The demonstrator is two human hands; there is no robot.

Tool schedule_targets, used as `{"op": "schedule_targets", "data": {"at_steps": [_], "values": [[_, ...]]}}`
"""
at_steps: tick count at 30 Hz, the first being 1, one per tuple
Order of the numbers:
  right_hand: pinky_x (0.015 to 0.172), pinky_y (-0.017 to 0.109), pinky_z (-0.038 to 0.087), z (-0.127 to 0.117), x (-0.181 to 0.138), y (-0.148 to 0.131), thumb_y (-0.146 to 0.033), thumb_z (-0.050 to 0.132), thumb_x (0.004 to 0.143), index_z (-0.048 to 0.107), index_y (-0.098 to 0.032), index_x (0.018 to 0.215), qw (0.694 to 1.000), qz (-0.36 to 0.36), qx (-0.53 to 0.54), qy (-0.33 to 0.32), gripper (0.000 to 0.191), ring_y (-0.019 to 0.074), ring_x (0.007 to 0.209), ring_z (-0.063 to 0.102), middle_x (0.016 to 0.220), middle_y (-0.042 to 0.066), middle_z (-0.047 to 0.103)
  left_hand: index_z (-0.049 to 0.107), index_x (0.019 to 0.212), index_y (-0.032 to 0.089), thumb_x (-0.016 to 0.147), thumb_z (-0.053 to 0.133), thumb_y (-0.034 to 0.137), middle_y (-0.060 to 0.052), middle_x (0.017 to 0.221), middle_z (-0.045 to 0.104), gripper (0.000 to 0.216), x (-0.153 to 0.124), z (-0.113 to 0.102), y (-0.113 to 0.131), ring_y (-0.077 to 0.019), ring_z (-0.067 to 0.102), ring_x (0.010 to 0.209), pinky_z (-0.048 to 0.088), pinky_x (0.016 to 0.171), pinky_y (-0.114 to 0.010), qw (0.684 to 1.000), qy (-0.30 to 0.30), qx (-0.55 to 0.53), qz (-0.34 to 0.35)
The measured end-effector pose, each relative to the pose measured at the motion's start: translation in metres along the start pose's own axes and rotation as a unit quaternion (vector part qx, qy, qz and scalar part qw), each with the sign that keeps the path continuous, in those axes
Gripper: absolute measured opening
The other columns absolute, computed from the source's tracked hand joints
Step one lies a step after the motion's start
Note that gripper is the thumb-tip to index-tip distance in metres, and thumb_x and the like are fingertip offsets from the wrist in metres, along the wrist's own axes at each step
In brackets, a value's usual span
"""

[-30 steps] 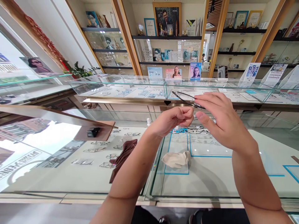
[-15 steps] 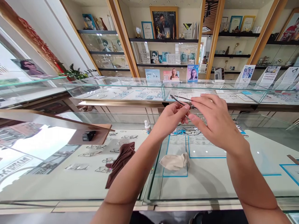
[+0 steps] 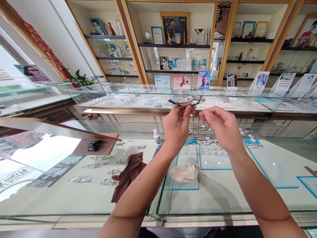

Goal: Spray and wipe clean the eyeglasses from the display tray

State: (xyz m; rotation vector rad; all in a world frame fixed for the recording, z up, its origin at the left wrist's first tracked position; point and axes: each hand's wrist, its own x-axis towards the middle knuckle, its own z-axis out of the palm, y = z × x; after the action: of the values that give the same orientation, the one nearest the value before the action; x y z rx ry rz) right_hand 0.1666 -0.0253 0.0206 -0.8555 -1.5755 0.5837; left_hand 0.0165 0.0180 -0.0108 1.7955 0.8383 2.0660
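Note:
In the head view, my left hand (image 3: 176, 125) is raised above the glass counter, its fingers closed on a pair of eyeglasses (image 3: 196, 102). The dark, thin frame sits at the fingertips, with its arms spread sideways. Close by on the right, my right hand (image 3: 221, 127) is apart from the eyeglasses, fingers curled in with the thumb near them; no object shows in it. Below the hands, a crumpled beige cloth (image 3: 184, 173) lies on the counter top. A brown cloth (image 3: 128, 177) lies left of my left forearm, partly covered by it.
A white spray bottle (image 3: 157, 137) stands beyond my left forearm. Several eyeglasses (image 3: 204, 140) lie at the counter's far side, others under glass at left. A wood-framed mirror (image 3: 61, 138) stands at left. Across the aisle runs another glass showcase (image 3: 138, 99).
My right hand has come away from the eyeglasses, and its fingers have curled. My left hand has turned more upright, bringing the eyeglasses slightly up and to the left.

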Motion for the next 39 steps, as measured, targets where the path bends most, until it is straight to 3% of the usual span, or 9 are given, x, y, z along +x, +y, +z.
{"op": "schedule_targets", "data": {"at_steps": [3,6,12,17,22,26,30,34,39], "values": [[0.071,0.033,0.053,0.007,0.005,0.009,-0.054,0.072,0.090,0.076,-0.026,0.093,0.971,0.129,0.198,-0.024,0.029,0.0167,0.079,0.063,0.088,0.002,0.068,0.073,0.110,0.021,0.102,0.062,0.036,-0.009,0.105,0.082,0.021,-0.003,-0.002,-0.007,-0.0189,0.079,0.095,0.059,0.085,-0.029,0.992,0.009,0.086,0.087],[0.068,0.030,0.053,0.010,0.006,0.010,-0.052,0.081,0.081,0.075,-0.026,0.092,0.935,0.188,0.302,-0.011,0.029,0.0144,0.076,0.061,0.085,0.001,0.066,0.076,0.110,0.022,0.099,0.064,0.031,-0.009,0.104,0.082,0.019,-0.005,-0.003,-0.015,-0.0190,0.078,0.092,0.058,0.084,-0.029,0.979,0.009,0.139,0.148],[0.065,0.029,0.052,0.013,0.004,0.007,-0.046,0.086,0.075,0.073,-0.025,0.089,0.900,0.238,0.366,-0.013,0.029,0.0137,0.073,0.059,0.081,0.000,0.065,0.079,0.114,0.023,0.098,0.063,0.030,-0.011,0.104,0.083,0.023,-0.006,-0.005,-0.026,-0.0206,0.078,0.093,0.059,0.083,-0.030,0.962,-0.026,0.160,0.220],[0.071,0.033,0.053,0.012,0.008,0.012,-0.049,0.078,0.080,0.069,-0.025,0.086,0.918,0.197,0.342,-0.027,0.026,0.0160,0.076,0.062,0.081,0.000,0.066,0.079,0.112,0.025,0.098,0.065,0.028,-0.009,0.100,0.083,0.020,-0.003,-0.009,-0.026,-0.0197,0.078,0.090,0.059,0.083,-0.031,0.963,-0.025,0.126,0.238],[0.070,0.033,0.051,0.000,0.014,0.006,-0.043,0.075,0.078,0.063,-0.025,0.075,0.918,0.193,0.341,-0.063,0.022,0.0149,0.069,0.056,0.074,-0.001,0.058,0.075,0.108,0.022,0.101,0.063,0.036,-0.008,0.100,0.082,0.020,0.003,-0.007,-0.015,-0.0195,0.079,0.092,0.061,0.087,-0.033,0.982,0.024,0.059,0.177],[0.065,0.033,0.049,-0.011,0.015,0.001,-0.040,0.075,0.073,0.058,-0.025,0.066,0.916,0.203,0.328,-0.113,0.024,0.0152,0.065,0.049,0.068,-0.001,0.052,0.069,0.104,0.024,0.102,0.061,0.044,-0.004,0.092,0.080,0.021,0.016,-0.010,-0.006,-0.0161,0.078,0.081,0.061,0.078,-0.031,0.992,0.073,-0.094,0.032],[0.065,0.034,0.049,-0.014,0.016,0.007,-0.038,0.072,0.077,0.057,-0.024,0.066,0.919,0.195,0.298,-0.170,0.023,0.0150,0.064,0.051,0.068,-0.001,0.054,0.068,0.095,0.023,0.095,0.071,0.045,-0.002,0.081,0.075,0.022,0.032,-0.021,-0.010,-0.0128,0.074,0.074,0.058,0.072,-0.026,0.973,0.035,-0.198,-0.116],[0.067,0.030,0.051,-0.012,0.019,0.014,-0.036,0.078,0.074,0.064,-0.023,0.071,0.914,0.209,0.327,-0.121,0.020,0.0137,0.071,0.058,0.075,-0.001,0.063,0.067,0.099,0.021,0.091,0.074,0.048,-0.004,0.086,0.076,0.030,0.037,-0.026,-0.014,-0.0122,0.074,0.073,0.056,0.066,-0.024,0.947,-0.008,-0.238,-0.215],[0.075,0.027,0.053,-0.015,0.021,0.017,-0.035,0.083,0.073,0.066,-0.023,0.073,0.913,0.208,0.338,-0.092,0.020,0.0144,0.085,0.068,0.081,0.000,0.072,0.064,0.090,0.018,0.091,0.071,0.041,-0.001,0.075,0.069,0.024,0.032,-0.025,-0.003,-0.0101,0.066,0.064,0.054,0.062,-0.023,0.924,-0.132,-0.192,-0.304]]}}
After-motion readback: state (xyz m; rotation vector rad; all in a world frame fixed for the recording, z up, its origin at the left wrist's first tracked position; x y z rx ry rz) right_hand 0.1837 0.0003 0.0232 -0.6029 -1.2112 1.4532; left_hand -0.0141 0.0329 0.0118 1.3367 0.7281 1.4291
